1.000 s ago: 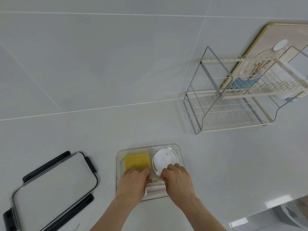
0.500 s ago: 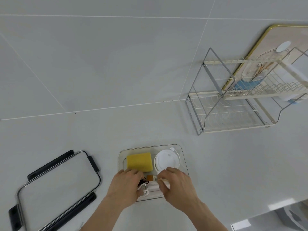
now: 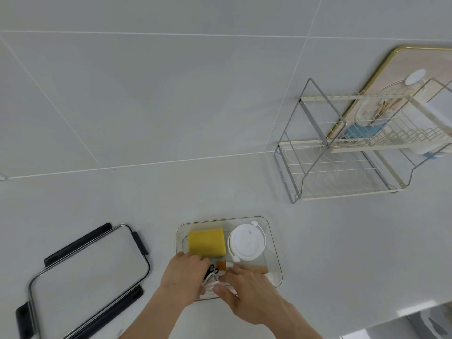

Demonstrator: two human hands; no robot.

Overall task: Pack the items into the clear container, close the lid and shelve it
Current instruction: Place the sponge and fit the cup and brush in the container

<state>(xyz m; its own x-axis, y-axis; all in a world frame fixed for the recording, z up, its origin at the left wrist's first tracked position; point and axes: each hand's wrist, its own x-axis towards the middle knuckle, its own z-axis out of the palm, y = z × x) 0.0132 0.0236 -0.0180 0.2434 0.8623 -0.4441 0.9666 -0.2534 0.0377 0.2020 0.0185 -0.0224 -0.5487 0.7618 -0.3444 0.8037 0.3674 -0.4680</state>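
Head view, low centre of the frame: both my hands are down in the near end of the clear container, which sits open on the pale counter. My left hand lies palm-down with the fingers loosely curled over a small tangle of white and black loops; whether it actually grips them I cannot tell. My right hand comes in from the lower right, fingers bent toward the same tangle — its hold is also hidden. Between the two hands and the far half of the container lies a little brush with an orange tip and wooden handle. Beyond it, a yellow sponge sits on the left and a round white lid-like piece just beside it on the right. At lower left the container's lid — clear with black clasps — lies apart on the counter. A wire rack stands at upper right against the tiled wall.
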